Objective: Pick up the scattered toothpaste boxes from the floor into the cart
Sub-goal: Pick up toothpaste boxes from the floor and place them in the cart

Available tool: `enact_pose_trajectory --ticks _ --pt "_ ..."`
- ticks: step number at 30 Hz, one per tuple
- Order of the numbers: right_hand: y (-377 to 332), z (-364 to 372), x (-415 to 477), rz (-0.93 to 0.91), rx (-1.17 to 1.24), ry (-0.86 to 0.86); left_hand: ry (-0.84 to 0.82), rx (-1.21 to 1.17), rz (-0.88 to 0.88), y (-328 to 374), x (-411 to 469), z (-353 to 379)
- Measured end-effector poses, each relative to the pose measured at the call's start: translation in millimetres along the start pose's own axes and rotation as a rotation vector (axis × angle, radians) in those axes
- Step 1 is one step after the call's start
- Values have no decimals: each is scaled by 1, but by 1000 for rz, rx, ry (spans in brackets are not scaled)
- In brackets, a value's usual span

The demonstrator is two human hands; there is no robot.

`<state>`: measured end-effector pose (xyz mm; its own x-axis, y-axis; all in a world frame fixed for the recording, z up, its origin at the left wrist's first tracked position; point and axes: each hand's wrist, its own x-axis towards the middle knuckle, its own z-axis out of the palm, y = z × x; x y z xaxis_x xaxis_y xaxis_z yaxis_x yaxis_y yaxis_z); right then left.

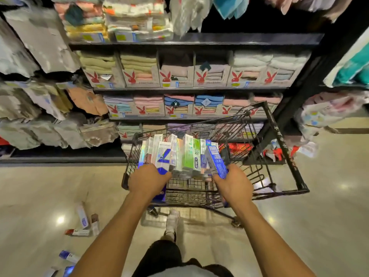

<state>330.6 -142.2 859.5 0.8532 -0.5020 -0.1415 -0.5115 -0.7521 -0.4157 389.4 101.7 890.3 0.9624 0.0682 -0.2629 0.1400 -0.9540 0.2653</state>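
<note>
Big towel shelves (179,88) fill the back, shiny floor (319,226) underneath. The black wire cart (284,148) is parked right up by the shelves. A whole bunch of toothpaste boxes (179,154) stands upright, squeezed between both hands over the cart's near end. The left hand (147,182) has its grip wrapped round the left side of the bunch, and the right hand (233,186) grip clamps a blue box on the right. A few loose boxes (83,222) lie on the floor off to the left
</note>
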Motion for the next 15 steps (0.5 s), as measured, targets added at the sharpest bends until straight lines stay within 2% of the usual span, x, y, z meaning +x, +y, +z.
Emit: enact_pose_trajectory --ticks 10,15 --pt "-15 32 125 204 38 69 -121 26 122 56 164 37" --pt "-9 79 181 290 63 53 -168 65 80 66 225 83"
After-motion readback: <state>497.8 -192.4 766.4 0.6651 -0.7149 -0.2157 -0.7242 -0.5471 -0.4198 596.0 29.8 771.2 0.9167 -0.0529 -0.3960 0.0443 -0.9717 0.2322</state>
